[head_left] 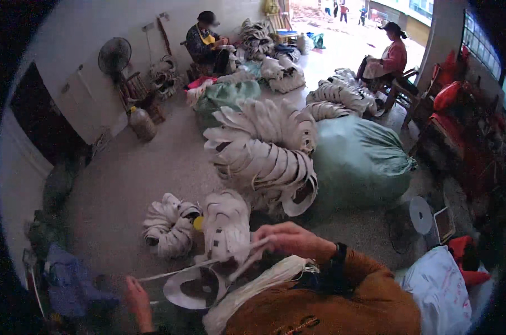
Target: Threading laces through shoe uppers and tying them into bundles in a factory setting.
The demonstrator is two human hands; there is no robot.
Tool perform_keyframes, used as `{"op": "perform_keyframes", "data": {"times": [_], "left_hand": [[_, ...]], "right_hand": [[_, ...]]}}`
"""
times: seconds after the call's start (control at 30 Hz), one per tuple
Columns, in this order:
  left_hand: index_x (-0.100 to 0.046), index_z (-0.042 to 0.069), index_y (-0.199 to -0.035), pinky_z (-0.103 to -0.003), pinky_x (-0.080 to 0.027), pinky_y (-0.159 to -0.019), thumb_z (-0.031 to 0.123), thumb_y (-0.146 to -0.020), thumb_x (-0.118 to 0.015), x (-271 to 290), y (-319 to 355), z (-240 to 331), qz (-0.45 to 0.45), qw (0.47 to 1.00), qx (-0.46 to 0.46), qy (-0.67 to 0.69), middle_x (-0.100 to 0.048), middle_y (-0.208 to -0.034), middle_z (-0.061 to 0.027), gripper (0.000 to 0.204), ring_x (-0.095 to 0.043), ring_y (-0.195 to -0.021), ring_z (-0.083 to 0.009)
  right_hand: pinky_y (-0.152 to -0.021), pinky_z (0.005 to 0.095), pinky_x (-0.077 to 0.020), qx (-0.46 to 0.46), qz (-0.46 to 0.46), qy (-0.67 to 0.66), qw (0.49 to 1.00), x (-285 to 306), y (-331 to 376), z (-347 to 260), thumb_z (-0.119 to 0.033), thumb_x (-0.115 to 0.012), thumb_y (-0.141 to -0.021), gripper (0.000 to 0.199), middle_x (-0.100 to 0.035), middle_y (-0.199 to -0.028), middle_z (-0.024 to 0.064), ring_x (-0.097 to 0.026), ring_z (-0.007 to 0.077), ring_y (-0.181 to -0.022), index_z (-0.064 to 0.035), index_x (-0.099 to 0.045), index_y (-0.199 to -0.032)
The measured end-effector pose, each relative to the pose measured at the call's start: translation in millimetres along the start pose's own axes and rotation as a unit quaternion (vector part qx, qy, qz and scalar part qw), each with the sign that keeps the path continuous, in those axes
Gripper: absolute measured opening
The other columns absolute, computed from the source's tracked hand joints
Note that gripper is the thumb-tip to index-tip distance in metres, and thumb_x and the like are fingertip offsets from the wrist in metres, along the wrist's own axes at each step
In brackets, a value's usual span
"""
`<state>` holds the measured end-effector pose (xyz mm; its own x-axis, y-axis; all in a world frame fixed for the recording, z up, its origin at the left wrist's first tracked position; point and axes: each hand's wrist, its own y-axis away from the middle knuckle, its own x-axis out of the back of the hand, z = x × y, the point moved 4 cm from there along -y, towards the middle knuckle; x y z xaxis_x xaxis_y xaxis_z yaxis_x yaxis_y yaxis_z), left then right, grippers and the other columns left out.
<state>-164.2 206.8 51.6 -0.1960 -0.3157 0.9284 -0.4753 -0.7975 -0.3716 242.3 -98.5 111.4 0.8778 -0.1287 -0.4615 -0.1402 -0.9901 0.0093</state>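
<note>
A pale cord runs taut between my two hands, low in front of my body. My left hand, at the lower left, is closed on one end of it. My right hand is closed on the cord's other part, and its loose length hangs down from the fingers. Below the cord lies a white looped shoe upper, with a stack of white shoe uppers just beyond. Across my lap rests a bundle of pale cords. Which piece the cord joins, I cannot tell.
A ring of white uppers sits on the floor. Larger coils of uppers lean against a full green sack. Two seated people work farther back among more piles. A white bag lies at my right, and a fan stands far left.
</note>
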Motion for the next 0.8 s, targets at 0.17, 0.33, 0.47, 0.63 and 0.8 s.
{"op": "perform_keyframes", "data": {"times": [0.17,0.33,0.47,0.63,0.8], "left_hand": [[-0.057,0.003,-0.121,-0.05,-0.047,-0.085,0.015,-0.095,-0.05,-37,26,-26,-0.183,0.974,0.111,0.08,-0.061,-0.112,-0.0222,0.029,-0.061,-0.1,-0.0365],[-0.057,0.005,-0.12,-0.05,-0.048,-0.081,0.013,-0.093,-0.05,-92,57,-73,-0.225,0.97,0.031,0.088,-0.063,-0.1,-0.0195,0.029,-0.062,-0.091,-0.0343],[-0.057,0.007,-0.123,-0.048,-0.048,-0.087,0.012,-0.091,-0.052,-50,69,-16,-0.39,0.92,-0.011,-0.041,-0.062,-0.102,-0.0199,0.032,-0.061,-0.098,-0.0318],[-0.062,0.006,-0.106,-0.053,-0.046,-0.083,0.019,-0.092,-0.05,-9,73,61,-0.336,0.933,-0.103,0.081,-0.064,-0.096,-0.0205,0.022,-0.06,-0.094,-0.0419],[-0.061,0.003,-0.105,-0.048,-0.047,-0.081,0.01,-0.083,-0.058,2,37,154,-0.283,0.899,-0.292,0.164,-0.058,-0.093,-0.0169,0.023,-0.058,-0.09,-0.0379]], "right_hand": [[-0.102,0.0397,-0.0379,0.104,0.005,-0.287,0.952,46,4,11,-0.026,-0.048,-0.099,0.031,-0.061,-0.111,0.0089,-0.054,0.0233,-0.109,-0.0027,-0.063,-0.086],[-0.111,0.0468,-0.0345,0.157,0.121,-0.446,0.873,92,23,30,-0.031,-0.046,-0.101,0.042,-0.066,-0.105,0.0119,-0.059,0.0304,-0.109,-0.0092,-0.056,-0.067],[-0.104,0.046,-0.0409,0.139,0.187,-0.446,0.864,114,36,38,-0.031,-0.045,-0.101,0.039,-0.063,-0.081,0.0053,-0.062,0.0251,-0.095,-0.0072,-0.06,-0.075],[-0.074,0.0323,-0.0498,0.092,0.292,-0.337,0.89,164,49,85,-0.021,-0.053,-0.099,0.021,-0.058,-0.078,0.0028,-0.058,0.0165,-0.074,-0.0019,-0.059,-0.104],[-0.074,0.0322,-0.0514,-0.065,0.248,-0.229,0.939,108,21,128,-0.016,-0.054,-0.099,0.027,-0.061,-0.088,0.0051,-0.061,0.0177,-0.077,0.0005,-0.052,-0.12]]}}
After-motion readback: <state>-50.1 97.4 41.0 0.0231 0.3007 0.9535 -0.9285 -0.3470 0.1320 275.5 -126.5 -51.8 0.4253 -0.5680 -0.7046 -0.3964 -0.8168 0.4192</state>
